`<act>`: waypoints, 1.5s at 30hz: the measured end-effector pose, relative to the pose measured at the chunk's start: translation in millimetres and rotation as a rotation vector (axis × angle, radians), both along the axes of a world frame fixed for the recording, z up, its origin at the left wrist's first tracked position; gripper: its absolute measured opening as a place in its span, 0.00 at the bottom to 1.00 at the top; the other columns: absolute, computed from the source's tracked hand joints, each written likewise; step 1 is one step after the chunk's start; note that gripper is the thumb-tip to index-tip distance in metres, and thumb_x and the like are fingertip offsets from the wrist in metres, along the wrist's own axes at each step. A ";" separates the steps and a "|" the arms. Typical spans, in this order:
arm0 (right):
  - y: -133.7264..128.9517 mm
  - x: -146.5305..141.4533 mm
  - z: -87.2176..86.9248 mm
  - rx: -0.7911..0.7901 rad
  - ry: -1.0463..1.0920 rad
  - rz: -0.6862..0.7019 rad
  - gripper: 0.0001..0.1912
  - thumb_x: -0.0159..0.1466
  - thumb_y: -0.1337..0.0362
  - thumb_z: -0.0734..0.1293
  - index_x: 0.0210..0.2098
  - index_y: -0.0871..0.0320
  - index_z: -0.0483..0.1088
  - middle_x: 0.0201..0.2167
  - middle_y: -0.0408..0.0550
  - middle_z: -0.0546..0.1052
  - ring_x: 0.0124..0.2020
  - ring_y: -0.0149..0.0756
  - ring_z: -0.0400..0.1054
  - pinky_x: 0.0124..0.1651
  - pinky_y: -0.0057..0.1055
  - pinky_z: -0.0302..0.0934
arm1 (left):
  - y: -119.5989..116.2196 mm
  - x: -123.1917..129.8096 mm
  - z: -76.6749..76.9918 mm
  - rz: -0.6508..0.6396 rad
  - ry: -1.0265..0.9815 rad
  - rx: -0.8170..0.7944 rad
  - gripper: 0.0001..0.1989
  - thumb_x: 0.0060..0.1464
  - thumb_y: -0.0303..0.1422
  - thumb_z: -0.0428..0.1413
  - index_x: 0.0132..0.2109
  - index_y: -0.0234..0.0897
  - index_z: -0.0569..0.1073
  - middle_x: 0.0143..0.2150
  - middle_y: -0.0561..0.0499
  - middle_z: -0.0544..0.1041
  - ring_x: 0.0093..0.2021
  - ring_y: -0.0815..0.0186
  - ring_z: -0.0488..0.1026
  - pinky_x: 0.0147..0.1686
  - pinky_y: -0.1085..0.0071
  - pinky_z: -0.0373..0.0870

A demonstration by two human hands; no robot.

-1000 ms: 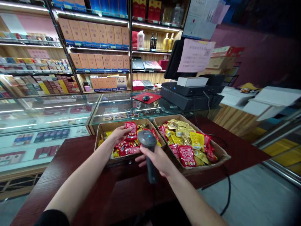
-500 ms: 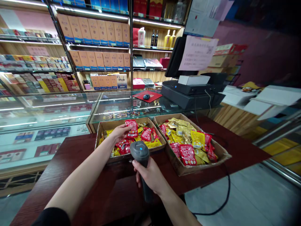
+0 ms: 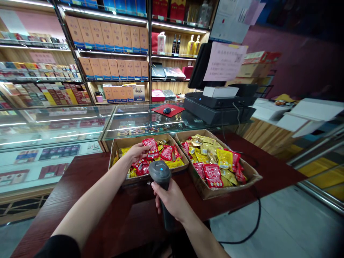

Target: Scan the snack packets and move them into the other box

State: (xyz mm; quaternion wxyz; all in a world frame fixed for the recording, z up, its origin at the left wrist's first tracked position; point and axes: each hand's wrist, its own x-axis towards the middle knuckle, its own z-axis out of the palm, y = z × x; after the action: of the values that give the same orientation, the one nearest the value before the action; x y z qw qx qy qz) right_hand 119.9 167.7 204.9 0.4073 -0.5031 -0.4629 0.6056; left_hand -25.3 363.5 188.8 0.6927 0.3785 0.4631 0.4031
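My left hand [image 3: 138,152] is at the left cardboard box [image 3: 113,149], its fingers closed on the edge of a red packet [image 3: 152,148]. Beneath it lie red and yellow packets. My right hand [image 3: 172,200] is wrapped round the handle of a dark grey barcode scanner [image 3: 160,172], held upright just in front of that box. To the right stands a second cardboard box [image 3: 208,194] full of red, yellow and gold packets. Both boxes rest on the dark red table [image 3: 107,208].
Behind the boxes is a glass counter [image 3: 129,123] with a mouse [image 3: 167,110] on a red mat. A monitor [image 3: 200,66] and a black cash drawer [image 3: 206,110] stand at the back right. A black cable [image 3: 258,215] hangs over the table's right side.
The red packet in my left hand has tilted and sits slightly lower, nearer the other packets. My right hand and the scanner have hardly moved.
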 end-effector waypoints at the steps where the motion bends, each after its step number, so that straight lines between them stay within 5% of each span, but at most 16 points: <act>1: 0.2 0.3 -0.8 0.002 0.002 -0.003 0.17 0.56 0.49 0.65 0.26 0.58 0.63 0.10 0.38 0.65 0.10 0.28 0.59 0.13 0.24 0.57 | -0.1 0.0 0.1 -0.004 -0.001 -0.001 0.16 0.39 0.26 0.67 0.38 0.32 0.74 0.33 0.47 0.78 0.27 0.71 0.75 0.21 0.81 0.70; 15: -0.7 0.3 1.6 0.008 0.027 -0.002 0.19 0.57 0.49 0.65 0.25 0.59 0.62 0.10 0.36 0.63 0.10 0.26 0.57 0.13 0.23 0.56 | 0.4 -0.8 -1.6 -0.030 -0.029 -0.017 0.16 0.40 0.26 0.67 0.39 0.32 0.74 0.35 0.45 0.78 0.29 0.66 0.76 0.24 0.76 0.73; 22: -0.4 0.1 2.0 0.015 0.033 -0.008 0.19 0.56 0.48 0.65 0.25 0.58 0.61 0.10 0.36 0.63 0.10 0.26 0.57 0.13 0.22 0.55 | -3.1 0.3 0.8 -0.033 -0.026 0.021 0.21 0.36 0.27 0.69 0.40 0.31 0.72 0.35 0.43 0.78 0.34 0.62 0.77 0.34 0.68 0.75; 27: -3.1 -1.6 1.1 -0.019 0.041 -0.003 0.19 0.56 0.49 0.65 0.25 0.59 0.62 0.10 0.36 0.63 0.10 0.26 0.56 0.13 0.23 0.55 | -1.1 -0.3 -0.3 -0.031 -0.043 -0.010 0.19 0.38 0.27 0.68 0.39 0.32 0.73 0.34 0.46 0.78 0.28 0.68 0.76 0.27 0.74 0.74; 30: 2.9 3.5 5.9 0.014 0.130 -0.042 0.15 0.54 0.53 0.67 0.28 0.60 0.66 0.17 0.42 0.70 0.17 0.30 0.64 0.17 0.24 0.58 | -1.7 -0.7 1.9 -0.045 -0.035 -0.012 0.16 0.39 0.27 0.67 0.39 0.32 0.74 0.34 0.46 0.78 0.27 0.70 0.75 0.24 0.77 0.73; 33: 24.1 18.0 15.6 0.168 0.201 -0.191 0.11 0.49 0.64 0.70 0.32 0.60 0.70 0.31 0.47 0.76 0.35 0.35 0.71 0.33 0.27 0.66 | -7.1 -0.8 7.1 -0.097 -0.039 -0.022 0.14 0.41 0.27 0.66 0.37 0.33 0.73 0.32 0.48 0.78 0.25 0.71 0.74 0.22 0.79 0.71; 35: 45.0 30.8 24.1 0.179 0.190 -0.315 0.10 0.48 0.70 0.69 0.32 0.59 0.72 0.31 0.44 0.77 0.37 0.33 0.70 0.39 0.26 0.65 | -13.3 0.1 11.4 -0.138 -0.052 -0.041 0.13 0.43 0.27 0.66 0.37 0.33 0.73 0.32 0.48 0.78 0.25 0.72 0.74 0.23 0.79 0.72; 37: 66.2 43.6 32.9 0.092 0.235 -0.346 0.13 0.46 0.74 0.67 0.32 0.59 0.72 0.31 0.44 0.76 0.35 0.31 0.70 0.39 0.25 0.65 | -20.9 3.3 16.7 -0.179 -0.058 -0.052 0.13 0.44 0.28 0.65 0.38 0.33 0.73 0.33 0.48 0.78 0.26 0.72 0.74 0.26 0.78 0.74; 41: 93.3 69.3 49.5 -0.200 0.374 -0.190 0.09 0.48 0.75 0.63 0.29 0.61 0.71 0.21 0.42 0.72 0.24 0.29 0.67 0.33 0.27 0.67 | -34.0 22.8 34.3 -0.267 -0.014 -0.040 0.16 0.42 0.29 0.66 0.40 0.32 0.74 0.35 0.46 0.79 0.28 0.70 0.75 0.29 0.76 0.74; 45: 94.8 108.2 68.8 -0.228 0.346 -0.168 0.06 0.51 0.75 0.62 0.27 0.61 0.69 0.17 0.41 0.69 0.19 0.27 0.65 0.29 0.25 0.66 | -38.5 66.8 59.0 -0.325 0.121 0.016 0.19 0.39 0.35 0.68 0.39 0.31 0.75 0.35 0.45 0.78 0.27 0.70 0.74 0.23 0.77 0.72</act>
State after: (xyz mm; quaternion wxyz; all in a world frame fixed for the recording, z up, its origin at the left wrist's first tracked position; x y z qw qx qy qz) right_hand 228.1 262.5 273.6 0.4701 -0.4714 -0.2713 0.6952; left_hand 41.5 324.9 247.8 0.7164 0.4774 0.4336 0.2660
